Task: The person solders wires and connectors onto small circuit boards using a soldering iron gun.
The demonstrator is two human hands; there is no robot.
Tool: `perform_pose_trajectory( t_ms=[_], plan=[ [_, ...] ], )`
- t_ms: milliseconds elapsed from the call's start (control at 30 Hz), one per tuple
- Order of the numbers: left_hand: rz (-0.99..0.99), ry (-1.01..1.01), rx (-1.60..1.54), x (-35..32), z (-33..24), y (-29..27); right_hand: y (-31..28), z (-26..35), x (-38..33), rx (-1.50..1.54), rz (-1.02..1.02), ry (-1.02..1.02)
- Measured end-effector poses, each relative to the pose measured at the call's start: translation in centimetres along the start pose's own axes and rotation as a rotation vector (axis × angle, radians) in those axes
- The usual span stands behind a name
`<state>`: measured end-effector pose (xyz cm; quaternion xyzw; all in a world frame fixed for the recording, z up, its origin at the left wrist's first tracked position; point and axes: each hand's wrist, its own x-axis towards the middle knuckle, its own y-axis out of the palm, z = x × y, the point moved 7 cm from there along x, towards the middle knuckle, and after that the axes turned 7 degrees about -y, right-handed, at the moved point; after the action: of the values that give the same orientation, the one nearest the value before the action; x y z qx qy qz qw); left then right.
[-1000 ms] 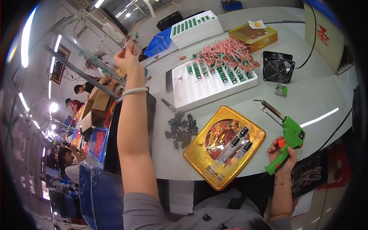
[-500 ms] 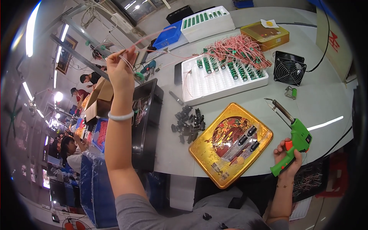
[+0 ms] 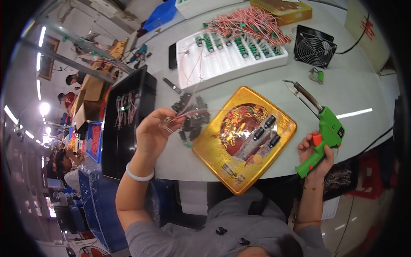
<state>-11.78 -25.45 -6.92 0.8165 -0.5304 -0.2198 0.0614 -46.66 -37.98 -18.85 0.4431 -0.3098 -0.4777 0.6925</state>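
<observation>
My left hand [image 3: 155,133] is closed on thin pink and white wires [image 3: 192,114] just left of the gold tin lid [image 3: 214,160]. A small green part hangs beside the fingers, blurred. My right hand [image 3: 316,157] grips the green soldering gun [image 3: 329,125] by its handle, with the tip pointing up and left, right of the lid. On the lid lie several black parts [image 3: 258,133] and a clear plastic strip. Behind my left hand, a pile of black plastic pieces [image 3: 198,122] rests on the table, partly hidden by the wires.
A white foam tray [image 3: 231,70] carries green circuit boards and a heap of pink wires [image 3: 248,23]. A black fan [image 3: 314,46] and a small green-and-metal holder [image 3: 317,76] stand to the right. At left is a black bin [image 3: 147,83] with wired boards. People work farther left.
My left hand has come down from the upper left with the wires, to beside the gold lid. My right hand still holds the soldering gun. The whole view has shifted slightly.
</observation>
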Motion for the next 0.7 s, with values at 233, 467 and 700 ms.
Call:
perform_pose_trajectory(
  t_ms=[233, 467, 700],
  plan=[
    [-0.088, -0.204, 0.294, 2.8, 2.9, -1.3, -0.2, 0.3, -0.3, -0.021, 0.005, -0.005],
    [-0.011, -0.204, 0.907, 4.8, 3.1, -0.7, 0.0, 0.1, -0.2, -0.032, 0.037, 0.003],
    [-0.197, 0.487, 1.534, 10.3, -1.7, 2.6, 0.0, 0.1, -0.1, -0.056, 0.043, -0.023]
  ],
)
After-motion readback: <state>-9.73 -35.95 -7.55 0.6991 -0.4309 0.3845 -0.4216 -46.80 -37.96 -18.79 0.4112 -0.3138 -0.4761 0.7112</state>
